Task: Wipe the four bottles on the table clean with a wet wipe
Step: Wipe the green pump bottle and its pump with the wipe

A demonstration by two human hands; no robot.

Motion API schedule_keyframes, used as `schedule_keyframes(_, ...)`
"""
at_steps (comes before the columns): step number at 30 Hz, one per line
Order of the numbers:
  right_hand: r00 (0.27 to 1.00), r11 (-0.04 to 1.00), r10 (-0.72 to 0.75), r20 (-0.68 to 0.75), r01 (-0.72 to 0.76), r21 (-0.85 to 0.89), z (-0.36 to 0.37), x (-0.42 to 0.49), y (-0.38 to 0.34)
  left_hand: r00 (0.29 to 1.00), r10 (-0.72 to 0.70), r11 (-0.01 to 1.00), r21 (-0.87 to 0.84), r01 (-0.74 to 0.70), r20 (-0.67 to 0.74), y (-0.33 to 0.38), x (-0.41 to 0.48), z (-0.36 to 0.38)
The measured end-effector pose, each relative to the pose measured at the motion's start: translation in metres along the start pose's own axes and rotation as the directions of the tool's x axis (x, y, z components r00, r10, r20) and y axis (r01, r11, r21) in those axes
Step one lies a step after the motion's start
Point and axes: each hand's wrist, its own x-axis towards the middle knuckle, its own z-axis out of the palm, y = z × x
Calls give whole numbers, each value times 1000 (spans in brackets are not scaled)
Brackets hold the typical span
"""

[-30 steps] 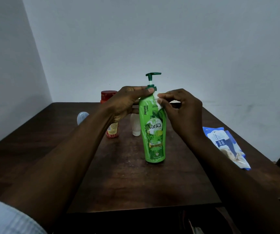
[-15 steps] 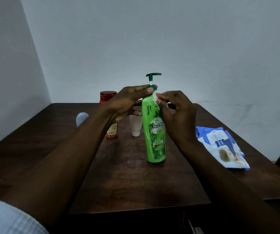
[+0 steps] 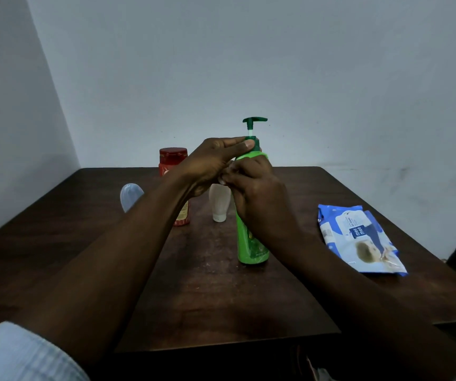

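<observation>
A green pump bottle (image 3: 251, 248) stands upright at the table's middle. My left hand (image 3: 210, 163) grips its dark green collar just under the pump, thumb on the near side. My right hand (image 3: 257, 193) is curled over the bottle's upper front and hides the label. It presses a wet wipe against the bottle, and the wipe is almost wholly hidden under the fingers. Behind stand a red-capped bottle (image 3: 173, 158), a small white bottle (image 3: 218, 202) on its cap, and a pale blue bottle (image 3: 130, 195), all partly hidden by my left arm.
A blue and white wet wipe pack (image 3: 358, 237) lies flat on the right side of the dark wooden table (image 3: 221, 298). The table sits in a corner, with walls behind and to the left. Its near edge is below my forearms.
My right hand has slid from the bottle's right side round onto its upper front, covering the label. The left hand has kept its hold on the collar.
</observation>
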Motion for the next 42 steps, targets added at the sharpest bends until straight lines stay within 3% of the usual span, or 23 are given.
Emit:
schedule_keyframes(7, 995, 994, 72, -71, -66, 87, -3, -2, 6, 999, 2, 1000, 29, -3, 49, 1, -1, -1)
schedule_keyframes(11, 968, 967, 207, -144, -180, 181, -14, 1, 12, 999, -25, 995, 100, 22, 28, 2, -5, -4)
schedule_keyframes(14, 912, 903, 376, -165, -320, 287, -20, 1, 25, 999, -38, 996, 78, 36, 27, 0, -7, -8)
schedule_keyframes(17, 818, 770, 566, -102, -480, 419, -21, 2, 36, 999, -46, 997, 69, 45, 18, 1, -9, -8)
schedule_keyframes(19, 786, 725, 614, -68, -528, 442, -19, 2, 37, 999, -44, 998, 55, 43, 19, 1, -9, -8)
schedule_keyframes(22, 818, 775, 565, -103, -485, 404, -18, 2, 32, 999, -43, 998, 41, 42, 8, 0, -9, -8)
schedule_keyframes(26, 911, 890, 382, -153, -319, 327, -15, 3, 20, 999, -44, 999, 4, 44, -16, -1, -8, -7)
schedule_keyframes(32, 982, 974, 161, -94, -143, 175, -7, 8, 7, 999, -26, 999, 31, 27, -47, 0, -6, -4)
schedule_keyframes(42, 993, 987, 119, -23, -116, 109, -9, 9, 13, 999, -25, 999, 47, 27, -46, 1, -4, -3)
